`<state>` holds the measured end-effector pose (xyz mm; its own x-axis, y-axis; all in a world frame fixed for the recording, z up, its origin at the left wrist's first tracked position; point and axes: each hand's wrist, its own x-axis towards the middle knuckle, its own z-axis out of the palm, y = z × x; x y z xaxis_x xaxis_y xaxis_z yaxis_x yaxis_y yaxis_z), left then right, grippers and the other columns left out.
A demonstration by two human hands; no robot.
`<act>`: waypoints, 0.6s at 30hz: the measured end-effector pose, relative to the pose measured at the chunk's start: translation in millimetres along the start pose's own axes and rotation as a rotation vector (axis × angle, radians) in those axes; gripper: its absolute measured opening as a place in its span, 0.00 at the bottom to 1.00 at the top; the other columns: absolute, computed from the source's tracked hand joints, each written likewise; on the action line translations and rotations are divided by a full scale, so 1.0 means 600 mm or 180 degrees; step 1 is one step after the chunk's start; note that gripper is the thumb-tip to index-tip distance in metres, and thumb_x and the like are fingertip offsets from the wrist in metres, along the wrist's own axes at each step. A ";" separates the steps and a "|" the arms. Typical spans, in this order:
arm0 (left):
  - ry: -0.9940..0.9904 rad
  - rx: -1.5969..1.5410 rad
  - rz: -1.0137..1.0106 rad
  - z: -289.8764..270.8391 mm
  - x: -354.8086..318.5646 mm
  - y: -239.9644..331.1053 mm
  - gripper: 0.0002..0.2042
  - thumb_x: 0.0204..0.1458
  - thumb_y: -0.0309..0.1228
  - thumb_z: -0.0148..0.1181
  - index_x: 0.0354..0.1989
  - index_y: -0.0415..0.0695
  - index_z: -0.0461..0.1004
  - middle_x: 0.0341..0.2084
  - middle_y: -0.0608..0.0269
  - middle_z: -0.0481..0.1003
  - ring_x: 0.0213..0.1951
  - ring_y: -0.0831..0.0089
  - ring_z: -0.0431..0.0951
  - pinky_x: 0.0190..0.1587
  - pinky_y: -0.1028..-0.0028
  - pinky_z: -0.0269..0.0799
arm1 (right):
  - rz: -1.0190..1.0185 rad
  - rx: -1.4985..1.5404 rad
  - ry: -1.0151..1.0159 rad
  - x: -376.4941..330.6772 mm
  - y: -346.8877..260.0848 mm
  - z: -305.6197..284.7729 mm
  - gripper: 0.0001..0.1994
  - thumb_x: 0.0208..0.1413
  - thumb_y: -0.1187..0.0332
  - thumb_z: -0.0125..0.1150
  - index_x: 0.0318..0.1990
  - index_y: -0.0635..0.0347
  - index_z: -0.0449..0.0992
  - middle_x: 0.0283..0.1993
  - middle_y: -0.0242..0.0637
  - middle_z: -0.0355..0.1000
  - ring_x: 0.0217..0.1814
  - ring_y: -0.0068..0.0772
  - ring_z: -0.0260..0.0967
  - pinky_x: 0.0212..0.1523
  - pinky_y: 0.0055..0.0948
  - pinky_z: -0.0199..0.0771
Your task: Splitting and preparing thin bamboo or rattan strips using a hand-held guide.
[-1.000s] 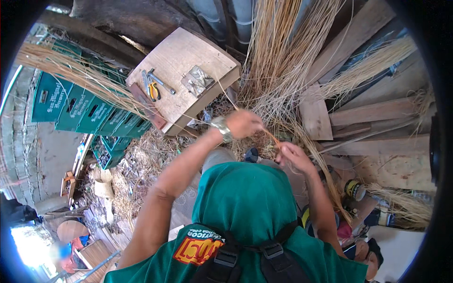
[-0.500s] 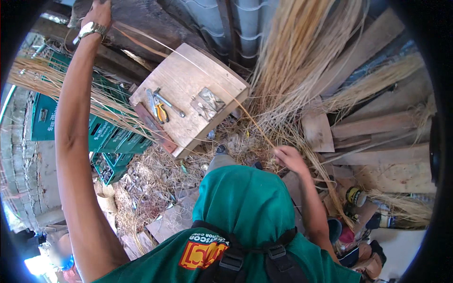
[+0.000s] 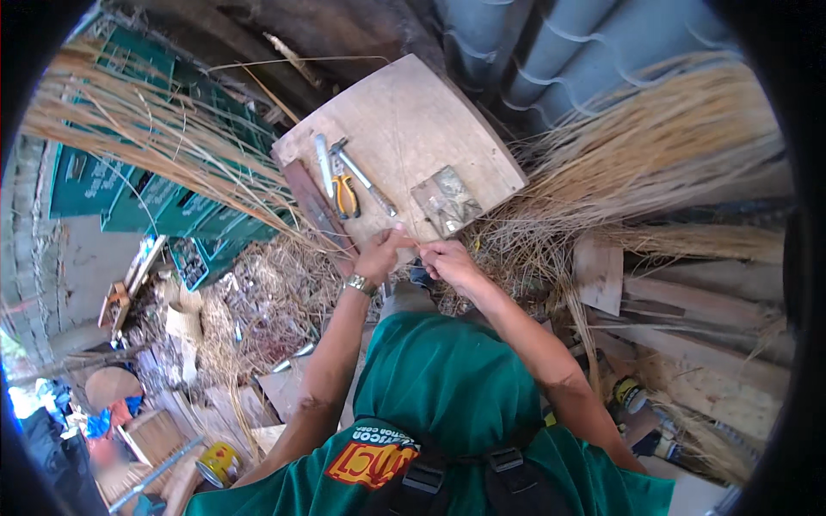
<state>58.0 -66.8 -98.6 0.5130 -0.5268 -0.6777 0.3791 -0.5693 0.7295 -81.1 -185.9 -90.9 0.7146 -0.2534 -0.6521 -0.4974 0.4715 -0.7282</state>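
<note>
My left hand point(image 3: 379, 254), with a wristwatch on the wrist, and my right hand point(image 3: 446, 260) meet in front of me, both pinching a thin pale straw strand point(image 3: 411, 243) between thumb and fingers. Just beyond them lies a square wooden board point(image 3: 404, 120) with yellow-handled pliers point(image 3: 346, 194), a metal tool point(image 3: 361, 176), a white stick-like item point(image 3: 323, 163) and a small clear bag point(image 3: 446, 200) on it. Part of the strand is hidden by my fingers.
Long bundles of dry reeds point(image 3: 654, 163) fan out at the right and more reeds point(image 3: 138, 138) at the left over green crates point(image 3: 129, 193). Wooden planks point(image 3: 688, 301) lie at right. Loose straw litter point(image 3: 275, 292) covers the ground; a yellow tin point(image 3: 219, 463) lies at lower left.
My left arm, raised high to the upper left half a second ago, has come back down. Both hands now meet on the strand by the board's near edge.
</note>
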 end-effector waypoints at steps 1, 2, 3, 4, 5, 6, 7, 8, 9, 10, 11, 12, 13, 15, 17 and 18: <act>-0.0443 -0.0586 0.0065 0.001 0.000 -0.005 0.19 0.58 0.47 0.52 0.39 0.42 0.76 0.29 0.66 0.79 0.13 0.88 0.56 0.14 0.82 0.50 | 0.0046 -0.0042 -0.0022 0.003 0.005 0.008 0.09 0.60 0.68 0.54 0.37 0.65 0.78 0.23 0.28 0.68 0.21 0.18 0.61 0.20 0.21 0.60; -0.0438 -0.0641 0.0043 0.003 0.001 0.000 0.19 0.58 0.47 0.52 0.39 0.42 0.76 0.29 0.66 0.79 0.13 0.88 0.56 0.14 0.82 0.50 | 0.0119 0.0129 -0.0013 0.000 0.005 0.013 0.10 0.60 0.67 0.55 0.37 0.65 0.78 0.24 0.28 0.68 0.22 0.18 0.61 0.21 0.22 0.62; -0.0466 -0.0747 0.0079 0.004 0.004 0.011 0.18 0.59 0.46 0.51 0.41 0.42 0.75 0.29 0.65 0.79 0.12 0.87 0.56 0.14 0.82 0.50 | 0.0187 0.0305 0.0004 0.000 0.005 0.016 0.10 0.60 0.67 0.55 0.37 0.66 0.78 0.25 0.29 0.69 0.24 0.18 0.62 0.23 0.22 0.63; -0.0498 -0.0845 0.0119 0.003 0.009 0.019 0.18 0.59 0.46 0.51 0.42 0.41 0.74 0.30 0.65 0.79 0.12 0.87 0.56 0.14 0.81 0.50 | 0.0217 0.0274 0.0011 0.008 0.010 0.015 0.10 0.60 0.67 0.55 0.37 0.66 0.78 0.25 0.29 0.69 0.24 0.18 0.62 0.23 0.22 0.63; -0.0512 -0.0875 0.0112 0.001 0.016 0.019 0.18 0.59 0.46 0.51 0.42 0.41 0.74 0.30 0.65 0.79 0.12 0.87 0.56 0.14 0.81 0.50 | 0.0092 0.0059 0.0271 0.018 0.015 0.014 0.10 0.60 0.66 0.55 0.38 0.65 0.78 0.26 0.31 0.71 0.26 0.21 0.65 0.27 0.24 0.66; -0.0413 -0.0988 -0.0049 -0.003 0.024 0.019 0.17 0.58 0.44 0.52 0.41 0.42 0.74 0.29 0.64 0.79 0.13 0.86 0.56 0.15 0.80 0.51 | -0.0039 -0.0152 0.0533 0.026 0.019 0.009 0.11 0.59 0.66 0.54 0.39 0.64 0.78 0.28 0.34 0.73 0.28 0.24 0.68 0.31 0.26 0.69; -0.0318 -0.1092 -0.0208 -0.007 0.033 0.018 0.16 0.58 0.43 0.54 0.40 0.42 0.75 0.29 0.63 0.80 0.13 0.85 0.57 0.15 0.79 0.51 | -0.0032 -0.0163 0.0554 0.030 0.022 -0.001 0.11 0.59 0.66 0.54 0.39 0.64 0.78 0.28 0.34 0.73 0.28 0.24 0.68 0.31 0.26 0.69; -0.0048 -0.0287 -0.0057 -0.027 0.066 -0.030 0.15 0.56 0.43 0.56 0.37 0.41 0.75 0.27 0.59 0.80 0.15 0.80 0.67 0.19 0.75 0.61 | -0.0348 -0.0879 0.0858 0.030 0.016 -0.005 0.11 0.59 0.65 0.54 0.39 0.62 0.78 0.30 0.36 0.75 0.31 0.27 0.70 0.35 0.28 0.70; -0.0075 -0.0286 -0.0055 -0.030 0.068 -0.037 0.15 0.56 0.43 0.56 0.37 0.41 0.75 0.27 0.59 0.80 0.15 0.80 0.67 0.19 0.75 0.61 | -0.0657 -0.1573 0.1201 0.027 0.006 -0.017 0.11 0.59 0.64 0.53 0.40 0.61 0.78 0.32 0.38 0.76 0.33 0.31 0.72 0.39 0.30 0.71; 0.0585 0.0607 0.0448 -0.030 0.066 -0.046 0.16 0.55 0.43 0.57 0.36 0.41 0.75 0.25 0.58 0.79 0.19 0.76 0.73 0.22 0.74 0.66 | -0.0459 -0.1767 0.1217 0.022 -0.005 -0.033 0.11 0.58 0.64 0.51 0.40 0.57 0.78 0.35 0.41 0.77 0.37 0.35 0.74 0.42 0.31 0.72; 0.1235 0.1507 0.0964 -0.030 0.061 -0.048 0.16 0.54 0.44 0.58 0.34 0.40 0.75 0.23 0.57 0.79 0.23 0.73 0.78 0.26 0.72 0.71 | -0.0454 -0.1754 0.1253 0.022 -0.004 -0.051 0.11 0.58 0.64 0.51 0.40 0.57 0.78 0.35 0.41 0.77 0.37 0.35 0.74 0.42 0.31 0.72; 0.1175 0.1337 0.0682 -0.031 0.059 -0.048 0.18 0.52 0.44 0.60 0.33 0.38 0.73 0.23 0.57 0.79 0.30 0.68 0.82 0.32 0.71 0.74 | -0.0565 -0.1544 0.1219 0.023 -0.003 -0.066 0.11 0.58 0.64 0.51 0.39 0.57 0.79 0.35 0.42 0.77 0.37 0.36 0.74 0.42 0.31 0.72; 0.1148 0.1354 0.0697 -0.032 0.055 -0.048 0.18 0.52 0.44 0.60 0.33 0.38 0.73 0.23 0.57 0.79 0.30 0.68 0.82 0.32 0.71 0.74 | -0.0677 -0.1332 0.1182 0.024 0.002 -0.077 0.11 0.58 0.63 0.51 0.39 0.56 0.79 0.35 0.43 0.77 0.37 0.37 0.74 0.42 0.32 0.71; 0.1033 0.0977 0.0565 -0.035 0.046 -0.048 0.16 0.53 0.42 0.60 0.31 0.38 0.75 0.20 0.60 0.79 0.24 0.72 0.78 0.31 0.72 0.71 | -0.0615 -0.1622 0.1260 0.013 -0.019 -0.076 0.11 0.58 0.62 0.51 0.39 0.57 0.78 0.35 0.46 0.76 0.39 0.42 0.74 0.43 0.34 0.71; 0.1010 0.1054 0.0537 -0.040 0.050 -0.052 0.16 0.52 0.42 0.62 0.31 0.38 0.74 0.18 0.64 0.77 0.21 0.76 0.75 0.28 0.74 0.69 | -0.0671 -0.1984 0.1360 0.014 -0.027 -0.078 0.12 0.58 0.61 0.51 0.38 0.58 0.77 0.36 0.48 0.75 0.40 0.48 0.73 0.44 0.38 0.71; 0.0854 0.0960 0.0618 -0.040 0.057 -0.057 0.16 0.52 0.42 0.62 0.30 0.38 0.74 0.18 0.66 0.75 0.20 0.77 0.73 0.27 0.76 0.67 | -0.0665 -0.1966 0.1372 0.016 -0.021 -0.083 0.12 0.58 0.61 0.51 0.38 0.58 0.77 0.36 0.48 0.75 0.40 0.48 0.73 0.44 0.38 0.71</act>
<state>81.2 -50.1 -144.6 0.7492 -0.4823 -0.4539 0.0350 -0.6556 0.7543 -92.4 -236.0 -98.5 0.6323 -0.6505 -0.4207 -0.6475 -0.1457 -0.7480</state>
